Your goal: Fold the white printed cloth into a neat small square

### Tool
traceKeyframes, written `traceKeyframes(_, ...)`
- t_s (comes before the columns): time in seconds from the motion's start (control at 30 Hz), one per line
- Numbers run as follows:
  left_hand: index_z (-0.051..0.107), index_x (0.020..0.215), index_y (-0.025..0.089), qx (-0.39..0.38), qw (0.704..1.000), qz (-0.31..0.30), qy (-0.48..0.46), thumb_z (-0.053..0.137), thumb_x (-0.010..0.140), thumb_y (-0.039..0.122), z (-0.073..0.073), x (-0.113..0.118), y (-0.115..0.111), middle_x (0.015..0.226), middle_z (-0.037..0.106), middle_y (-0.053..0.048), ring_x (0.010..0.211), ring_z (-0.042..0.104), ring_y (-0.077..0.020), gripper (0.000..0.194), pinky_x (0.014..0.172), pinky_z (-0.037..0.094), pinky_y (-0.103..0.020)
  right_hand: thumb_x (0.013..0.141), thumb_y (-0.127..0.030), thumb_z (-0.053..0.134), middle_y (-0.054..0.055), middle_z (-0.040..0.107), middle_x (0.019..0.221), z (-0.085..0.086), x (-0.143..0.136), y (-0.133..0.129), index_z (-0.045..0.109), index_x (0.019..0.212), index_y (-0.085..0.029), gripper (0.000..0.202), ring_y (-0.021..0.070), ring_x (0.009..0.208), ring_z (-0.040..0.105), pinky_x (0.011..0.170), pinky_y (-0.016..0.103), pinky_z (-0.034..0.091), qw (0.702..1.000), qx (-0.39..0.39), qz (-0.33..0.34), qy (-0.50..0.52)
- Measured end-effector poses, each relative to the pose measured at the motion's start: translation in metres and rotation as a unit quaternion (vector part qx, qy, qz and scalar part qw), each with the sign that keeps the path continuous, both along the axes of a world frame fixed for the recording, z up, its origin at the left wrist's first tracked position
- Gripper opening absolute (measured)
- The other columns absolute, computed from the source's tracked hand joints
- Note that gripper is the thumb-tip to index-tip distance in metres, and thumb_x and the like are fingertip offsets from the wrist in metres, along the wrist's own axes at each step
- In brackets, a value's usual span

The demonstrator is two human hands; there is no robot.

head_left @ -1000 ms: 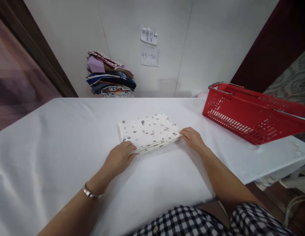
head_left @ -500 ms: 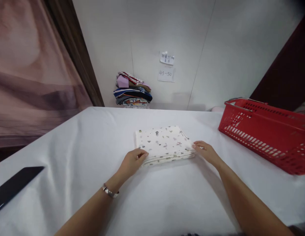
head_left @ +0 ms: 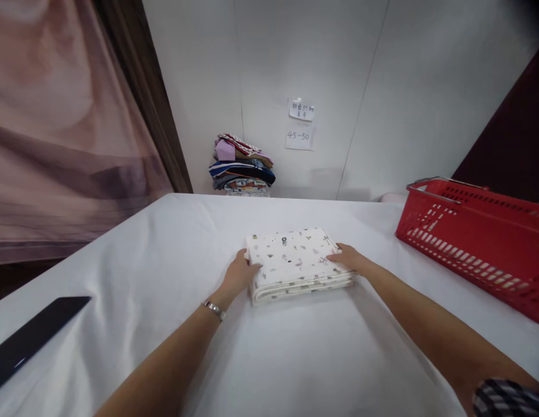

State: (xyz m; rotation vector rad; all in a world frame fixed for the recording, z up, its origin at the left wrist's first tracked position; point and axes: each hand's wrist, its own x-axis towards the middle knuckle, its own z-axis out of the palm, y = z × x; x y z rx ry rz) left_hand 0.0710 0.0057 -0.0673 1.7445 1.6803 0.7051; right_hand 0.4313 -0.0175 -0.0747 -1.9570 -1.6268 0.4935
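Note:
A folded white cloth [head_left: 290, 258] with a small scattered print lies on the white-covered table, its layered fold edges facing me. At its left side is my left hand [head_left: 237, 275], thumb over the top and fingers against the edge. My right hand [head_left: 351, 259] grips the opposite side, its thumb on the top layer and its other fingers along the right edge, partly hidden. A silver bracelet [head_left: 215, 311] circles my left wrist.
To the right stands a red plastic basket [head_left: 481, 231] with a metal handle. Past the table's far edge, folded fabrics [head_left: 242, 165] are stacked against the wall, left of two paper notes [head_left: 300, 138]. A flat black object [head_left: 39, 333] lies at the left.
My left hand has shifted from the near-left corner up along the left side of the cloth. The right thumb has moved onto its top. The view has turned slightly left.

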Motion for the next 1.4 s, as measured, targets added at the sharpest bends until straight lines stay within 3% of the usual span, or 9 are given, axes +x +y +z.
traceKeyframes(0.13, 0.024, 0.137, 0.014, -0.090, 0.988, -0.053, -0.114, 0.064, 0.073, 0.031, -0.012, 0.015, -0.033, 0.097, 0.065, -0.010, 0.070, 0.064, -0.0171, 0.077, 0.060, 0.050, -0.029, 0.064, -0.036, 0.073, 0.014, 0.062, 0.119, 0.017, 0.023, -0.002, 0.056, 0.124, -0.013, 0.067, 0.0286, 0.102, 0.062, 0.086, 0.038, 0.049, 0.998, -0.037, -0.042, 0.023)
traceKeyframes(0.23, 0.030, 0.134, 0.019, -0.100, 0.984, -0.111, -0.096, 0.062, 0.075, 0.041, -0.011, 0.016, -0.053, 0.092, 0.064, -0.006, 0.058, 0.060, -0.0148, 0.070, 0.053, 0.049, -0.029, 0.058, -0.031, 0.077, 0.014, 0.063, 0.117, 0.024, 0.038, -0.003, 0.059, 0.121, -0.014, 0.068, 0.0295, 0.104, 0.060, 0.088, 0.038, 0.047, 0.997, -0.065, -0.024, -0.039)
traceKeyframes(0.3, 0.041, 0.124, 0.018, -0.018, 0.995, -0.097, -0.030, 0.057, 0.079, 0.046, -0.001, 0.012, -0.053, 0.093, 0.062, -0.006, 0.065, 0.061, -0.0168, 0.055, 0.059, 0.049, -0.032, 0.061, -0.032, 0.076, 0.012, 0.066, 0.111, 0.027, 0.040, 0.000, 0.060, 0.120, -0.015, 0.063, 0.0268, 0.097, 0.063, 0.083, 0.035, 0.049, 0.995, -0.072, -0.021, -0.072)
traceKeyframes(0.4, 0.051, 0.111, 0.018, 0.167, 0.982, -0.073, 0.038, 0.049, 0.085, 0.042, 0.016, 0.014, -0.040, 0.103, 0.059, -0.008, 0.086, 0.060, -0.0206, 0.035, 0.073, 0.049, -0.037, 0.078, -0.036, 0.060, 0.007, 0.069, 0.102, 0.033, 0.028, 0.010, 0.062, 0.113, -0.017, 0.040, 0.0192, 0.086, 0.065, 0.074, 0.027, 0.048, 0.990, -0.045, -0.027, -0.128)
traceKeyframes(0.47, 0.055, 0.104, 0.018, 0.259, 0.958, -0.111, 0.051, 0.048, 0.087, 0.034, 0.018, 0.026, -0.034, 0.106, 0.058, -0.008, 0.096, 0.057, -0.0218, 0.025, 0.082, 0.048, -0.039, 0.086, -0.033, 0.047, 0.005, 0.069, 0.097, 0.037, 0.016, 0.020, 0.065, 0.102, -0.019, 0.028, 0.0166, 0.084, 0.064, 0.070, 0.024, 0.046, 0.987, -0.029, -0.038, -0.154)
traceKeyframes(0.57, 0.059, 0.101, 0.019, 0.326, 0.920, -0.200, 0.082, 0.051, 0.085, 0.027, 0.005, 0.052, -0.038, 0.115, 0.058, -0.009, 0.111, 0.051, -0.0241, 0.020, 0.096, 0.041, -0.044, 0.088, -0.033, 0.044, 0.007, 0.069, 0.094, 0.037, -0.002, 0.035, 0.066, 0.090, -0.018, 0.026, 0.0178, 0.087, 0.062, 0.069, 0.024, 0.042, 0.980, -0.027, -0.053, -0.190)
traceKeyframes(0.77, 0.056, 0.115, 0.020, 0.302, 0.902, -0.281, 0.129, 0.046, 0.089, 0.027, -0.023, 0.066, -0.051, 0.132, 0.053, -0.007, 0.128, 0.041, -0.0237, 0.029, 0.109, 0.027, -0.050, 0.089, -0.035, 0.046, 0.012, 0.067, 0.098, 0.025, -0.024, 0.046, 0.063, 0.093, -0.015, 0.027, 0.0221, 0.092, 0.060, 0.071, 0.027, 0.040, 0.963, -0.043, -0.076, -0.255)
traceKeyframes(0.87, 0.056, 0.116, 0.020, 0.290, 0.903, -0.290, 0.128, 0.046, 0.089, 0.028, -0.022, 0.061, -0.049, 0.132, 0.054, -0.007, 0.128, 0.041, -0.0238, 0.031, 0.109, 0.026, -0.050, 0.091, -0.033, 0.044, 0.012, 0.065, 0.105, 0.022, -0.029, 0.045, 0.062, 0.096, -0.016, 0.024, 0.0219, 0.099, 0.058, 0.075, 0.027, 0.039, 0.959, -0.037, -0.077, -0.272)
traceKeyframes(1.4, 0.056, 0.120, 0.020, 0.275, 0.904, -0.296, 0.139, 0.047, 0.088, 0.028, -0.025, 0.064, -0.050, 0.135, 0.051, -0.006, 0.130, 0.038, -0.0245, 0.034, 0.111, 0.024, -0.050, 0.097, -0.042, 0.027, 0.012, 0.066, 0.096, 0.024, -0.016, 0.055, 0.051, 0.105, -0.018, 0.035, 0.0228, 0.089, 0.062, 0.068, 0.028, 0.039, 0.943, -0.091, -0.047, -0.318)
